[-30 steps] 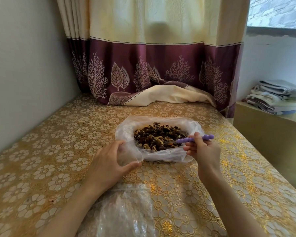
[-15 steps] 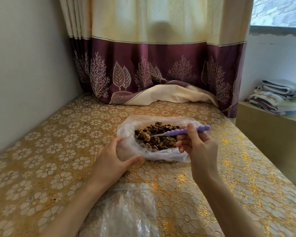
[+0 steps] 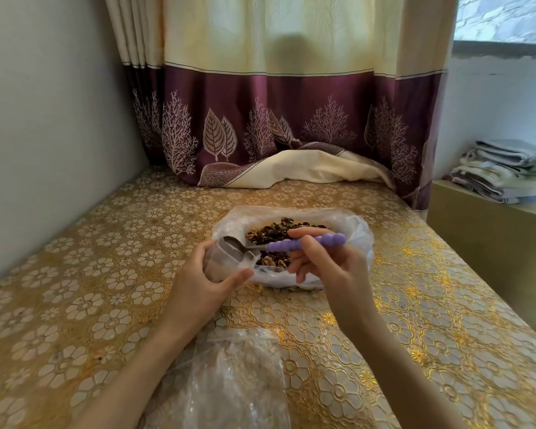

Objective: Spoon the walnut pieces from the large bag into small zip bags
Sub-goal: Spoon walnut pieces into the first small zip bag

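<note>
Near the middle of the gold flower-patterned tablecloth [image 3: 99,274]: large bag [image 3: 358,233] of clear, crinkled plastic, mouth rolled wide open, slumped low. Inside, walnut pieces [image 3: 279,230] — a heap of broken bits, dark brown mixed with paler tan, piled toward the centre.

Just in front of the bag's left rim: left hand [image 3: 198,289], fingers and thumb curled round a small zip bag [image 3: 222,264], clear and slightly cloudy, mouth held open and tipped toward the heap. Hard to tell how much already lies in it.

Right hand [image 3: 331,267] over the bag's near edge, pinching a spoon [image 3: 291,244] by its knobbly purple handle between thumb and curled fingers. Metal bowl of the spoon reaching left, into the mouth of the small bag — contents of the bowl not clear.

Closer to the body, between the forearms: a loose pile of clear plastic bags [image 3: 229,382], wrinkled, lying flat on the cloth.

Behind: cream-and-maroon curtain [image 3: 291,119] with tree and leaf print, hem bunched on the tabletop. Off right, folded linens [image 3: 505,171] stacked on a ledge.
</note>
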A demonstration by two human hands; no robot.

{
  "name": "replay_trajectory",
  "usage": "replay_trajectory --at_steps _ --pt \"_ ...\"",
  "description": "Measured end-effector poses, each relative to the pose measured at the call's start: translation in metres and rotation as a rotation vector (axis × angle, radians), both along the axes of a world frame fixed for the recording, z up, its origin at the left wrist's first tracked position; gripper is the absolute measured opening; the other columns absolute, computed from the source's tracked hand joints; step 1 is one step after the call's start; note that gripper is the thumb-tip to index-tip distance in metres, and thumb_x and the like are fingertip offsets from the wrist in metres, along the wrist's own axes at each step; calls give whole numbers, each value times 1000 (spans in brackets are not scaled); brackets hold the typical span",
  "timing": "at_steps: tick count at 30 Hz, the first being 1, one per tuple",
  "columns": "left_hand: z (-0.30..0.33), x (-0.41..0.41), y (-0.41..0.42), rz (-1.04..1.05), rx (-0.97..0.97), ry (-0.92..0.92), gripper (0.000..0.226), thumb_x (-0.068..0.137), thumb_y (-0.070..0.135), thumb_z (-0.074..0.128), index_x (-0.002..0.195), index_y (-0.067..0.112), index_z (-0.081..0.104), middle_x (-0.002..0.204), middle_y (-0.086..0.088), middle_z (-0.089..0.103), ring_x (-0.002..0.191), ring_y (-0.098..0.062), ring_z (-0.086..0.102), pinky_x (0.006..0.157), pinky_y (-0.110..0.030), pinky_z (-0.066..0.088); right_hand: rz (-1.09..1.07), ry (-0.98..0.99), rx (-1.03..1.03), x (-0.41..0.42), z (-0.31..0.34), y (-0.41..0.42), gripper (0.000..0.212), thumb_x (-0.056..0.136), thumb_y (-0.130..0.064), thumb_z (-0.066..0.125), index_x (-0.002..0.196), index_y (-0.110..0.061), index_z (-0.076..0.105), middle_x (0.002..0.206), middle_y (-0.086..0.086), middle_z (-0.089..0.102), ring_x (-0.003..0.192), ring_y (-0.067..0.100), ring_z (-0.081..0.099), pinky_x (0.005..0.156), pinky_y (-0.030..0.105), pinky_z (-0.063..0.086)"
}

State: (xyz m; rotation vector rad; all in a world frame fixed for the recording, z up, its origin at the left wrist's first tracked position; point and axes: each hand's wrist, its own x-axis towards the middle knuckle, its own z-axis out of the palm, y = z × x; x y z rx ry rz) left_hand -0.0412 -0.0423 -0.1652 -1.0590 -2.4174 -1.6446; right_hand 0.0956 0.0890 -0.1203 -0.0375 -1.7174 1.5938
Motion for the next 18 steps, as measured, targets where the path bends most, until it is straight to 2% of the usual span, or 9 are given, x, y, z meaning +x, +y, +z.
replay_trajectory --at_steps 2,4,7,9,11,14,16,18 --pt "-2 -2 0 10 -10 4 97 51 70 63 128 15 44 113 0 61 91 -10 63 69 -17 54 -37 33 -54 1 2 7 19 95 -3 46 92 -3 65 83 13 73 60 18 59 52 21 49" --pt "-3 -3 0 17 -13 -3 99 51 72 62 129 15 44 118 -4 60 95 -19 63 73 -30 57 -111 61 -125 2 2 17 27 94 -8 48 81 -11 71 77 10 73 57 16 58 51 19 49" --pt "-1 -2 0 18 12 -1 92 52 72 62 126 19 45 114 2 59 92 -15 64 65 -18 55 -270 40 -252 4 0 34 34 93 -14 52 65 -15 71 63 2 70 51 10 57 49 16 50" --pt "-1 -2 0 21 26 4 88 52 72 62 123 23 46 111 5 58 91 -11 62 63 -13 53 -390 -9 -267 7 -4 45 28 94 -15 53 69 -12 67 60 -1 69 50 10 58 49 16 49" --pt "-1 -2 -1 28 20 21 86 52 72 62 122 24 46 112 4 59 92 -13 62 67 -18 54 -553 -59 -164 10 -8 55 25 95 -17 53 73 -11 63 59 -4 68 50 9 60 49 18 49" --pt "-3 -3 -1 41 -8 59 91 53 72 63 126 20 46 121 -1 58 103 -19 60 80 -35 55 -776 -97 133 9 -11 60 24 95 -18 53 73 -27 57 67 -5 68 58 12 64 56 28 52" --pt "-3 -3 -2 36 -35 70 96 53 75 63 130 19 44 125 -2 57 107 -19 59 85 -39 54 -836 -119 307 8 -13 62 19 94 -15 55 77 -24 56 75 4 68 63 20 62 56 30 48" --pt "-3 -3 -3 29 -65 86 100 52 80 59 130 21 42 124 -1 56 105 -18 59 82 -40 55 -839 -143 421 6 -17 63 10 92 -12 55 84 -15 60 78 8 67 62 21 59 55 27 44"
